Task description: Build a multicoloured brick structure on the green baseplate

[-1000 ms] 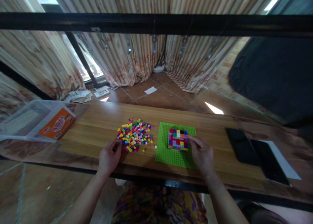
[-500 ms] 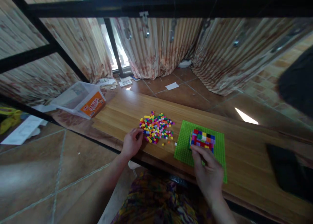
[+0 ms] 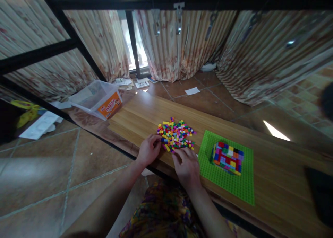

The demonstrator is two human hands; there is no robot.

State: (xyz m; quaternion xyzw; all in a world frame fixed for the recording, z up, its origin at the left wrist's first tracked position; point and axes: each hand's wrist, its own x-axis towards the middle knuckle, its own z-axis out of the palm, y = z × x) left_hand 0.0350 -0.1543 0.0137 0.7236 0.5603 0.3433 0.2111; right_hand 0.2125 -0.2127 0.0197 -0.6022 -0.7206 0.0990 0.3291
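A loose pile of small coloured toy bricks (image 3: pixel 178 134) lies on the wooden table. At its left edge is my left hand (image 3: pixel 150 149), with thumb and fingers curled together beside some blue bricks; whatever they pinch is too small to make out. My right hand (image 3: pixel 187 167) reaches over the pile's near edge, fingers bent and thumb a little apart, and no brick shows in it. To its right lies a green baseplate (image 3: pixel 226 189). A rectangular block built of many-coloured bricks (image 3: pixel 229 158) stands on that plate.
At the table's (image 3: pixel 148 108) far left end stands a clear plastic box (image 3: pixel 96 99) with an orange label. A dark flat object (image 3: pixel 318 193) lies at the right. A black metal frame (image 3: pixel 166 1) crosses above. Papers (image 3: pixel 142 84) lie on the floor by the curtains.
My right hand has left the brick-built block and moved left to the pile. My left hand stays at the pile's left edge. The whole view has shifted somewhat.
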